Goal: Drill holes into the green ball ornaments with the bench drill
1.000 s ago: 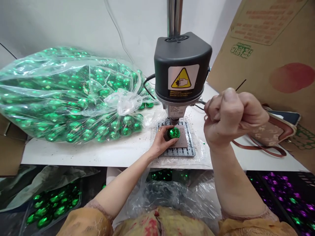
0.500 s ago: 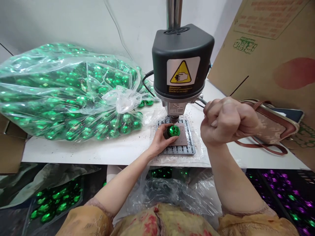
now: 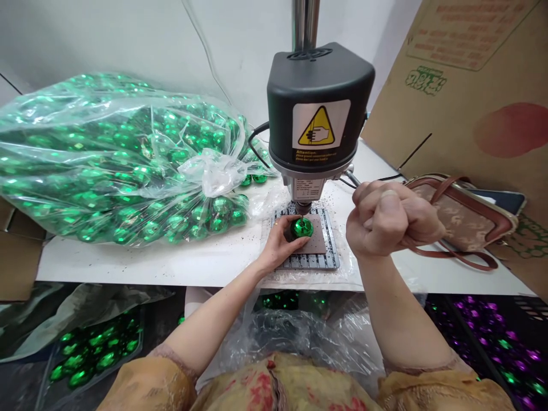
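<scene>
"What is the left hand (image 3: 277, 246) clamped on?"

"A green ball (image 3: 302, 229), resting on a brown pad (image 3: 318, 242) atop a metal base (image 3: 329, 264), the drill (image 3: 321, 108) at the ball's twelve o'clock."

"And the right hand (image 3: 387, 220)?"

"At the ball's three o'clock, it forms a fist around the drill's lever (image 3: 351, 178); a clear bag (image 3: 128, 162) of similar balls (image 3: 220, 220) lies toward ten o'clock."

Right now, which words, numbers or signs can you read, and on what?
"Attention:" on the black plastic drill housing; smaller lines beneath: too small.
No words: yellow warning triangle with hand pictogram, same housing.
White label on the grey metal underneath: too small.
Red print and green print on the brown cardboard box: unreadable.
</scene>
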A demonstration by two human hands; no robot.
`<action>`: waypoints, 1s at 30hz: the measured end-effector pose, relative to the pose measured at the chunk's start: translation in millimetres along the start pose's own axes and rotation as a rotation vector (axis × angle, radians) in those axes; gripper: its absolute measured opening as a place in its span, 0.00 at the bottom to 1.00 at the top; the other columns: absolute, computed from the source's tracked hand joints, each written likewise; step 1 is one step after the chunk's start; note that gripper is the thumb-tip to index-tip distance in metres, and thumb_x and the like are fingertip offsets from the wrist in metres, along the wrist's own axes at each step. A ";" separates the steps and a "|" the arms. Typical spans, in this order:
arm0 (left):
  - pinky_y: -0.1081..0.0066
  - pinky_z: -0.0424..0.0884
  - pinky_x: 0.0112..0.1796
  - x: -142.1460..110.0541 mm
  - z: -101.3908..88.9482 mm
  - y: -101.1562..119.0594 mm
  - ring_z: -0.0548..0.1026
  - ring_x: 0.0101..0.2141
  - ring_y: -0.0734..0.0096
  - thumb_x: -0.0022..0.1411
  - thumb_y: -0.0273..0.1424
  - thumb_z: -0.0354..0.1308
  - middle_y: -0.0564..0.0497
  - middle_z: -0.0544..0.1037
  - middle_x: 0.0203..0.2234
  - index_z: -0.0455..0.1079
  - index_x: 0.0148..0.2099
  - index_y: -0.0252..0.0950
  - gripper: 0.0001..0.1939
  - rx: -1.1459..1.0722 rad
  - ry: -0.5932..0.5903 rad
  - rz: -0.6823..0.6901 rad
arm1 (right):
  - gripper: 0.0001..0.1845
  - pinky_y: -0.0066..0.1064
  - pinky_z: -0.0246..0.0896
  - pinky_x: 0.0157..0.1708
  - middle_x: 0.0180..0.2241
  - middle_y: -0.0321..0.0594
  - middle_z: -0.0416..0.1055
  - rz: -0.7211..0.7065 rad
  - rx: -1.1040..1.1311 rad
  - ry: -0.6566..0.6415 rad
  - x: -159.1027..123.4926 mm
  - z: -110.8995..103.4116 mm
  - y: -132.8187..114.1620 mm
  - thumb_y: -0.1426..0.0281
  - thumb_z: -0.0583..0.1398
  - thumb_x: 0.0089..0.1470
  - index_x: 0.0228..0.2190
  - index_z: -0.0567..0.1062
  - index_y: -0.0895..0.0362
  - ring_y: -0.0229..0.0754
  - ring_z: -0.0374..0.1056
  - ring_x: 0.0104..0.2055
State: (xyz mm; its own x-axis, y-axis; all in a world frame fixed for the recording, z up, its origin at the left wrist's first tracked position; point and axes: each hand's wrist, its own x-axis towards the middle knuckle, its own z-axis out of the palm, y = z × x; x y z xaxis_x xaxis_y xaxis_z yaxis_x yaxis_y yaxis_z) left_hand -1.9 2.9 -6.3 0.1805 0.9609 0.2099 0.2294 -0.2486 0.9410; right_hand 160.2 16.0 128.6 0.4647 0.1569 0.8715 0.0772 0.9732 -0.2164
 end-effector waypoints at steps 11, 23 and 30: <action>0.57 0.72 0.51 0.7 4.3 11.5 0.76 0.50 0.56 0.55 0.38 0.72 0.43 0.77 0.48 0.69 0.54 0.38 0.27 0.019 0.092 -0.038 | 0.24 0.26 0.41 0.19 0.13 0.26 0.46 0.286 -0.130 0.076 39.4 24.8 -15.2 0.72 0.59 0.54 0.16 0.51 0.55 0.26 0.48 0.15; 0.52 0.72 0.55 -175.2 -8.3 -22.3 0.77 0.53 0.49 0.65 0.45 0.60 0.42 0.72 0.61 0.73 0.55 0.48 0.18 0.491 -0.558 -0.045 | 0.22 0.28 0.41 0.18 0.13 0.25 0.51 0.317 -0.121 0.001 57.7 30.6 -9.7 0.69 0.59 0.57 0.18 0.54 0.52 0.27 0.46 0.15; 0.51 0.72 0.56 -191.8 -7.9 -24.3 0.75 0.57 0.45 0.65 0.35 0.58 0.34 0.66 0.64 0.61 0.68 0.39 0.30 0.701 -0.642 -0.642 | 0.22 0.30 0.39 0.16 0.13 0.26 0.52 0.337 -0.092 0.022 57.0 32.4 -12.6 0.70 0.60 0.55 0.17 0.56 0.53 0.28 0.47 0.14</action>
State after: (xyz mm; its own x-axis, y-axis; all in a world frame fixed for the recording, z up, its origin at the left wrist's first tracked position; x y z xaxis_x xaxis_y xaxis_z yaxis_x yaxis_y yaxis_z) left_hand -49.7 -174.4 -67.4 0.2459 0.7458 -0.6191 0.9014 0.0588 0.4289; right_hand 157.1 18.1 195.3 0.4964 0.4624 0.7346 -0.0052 0.8478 -0.5302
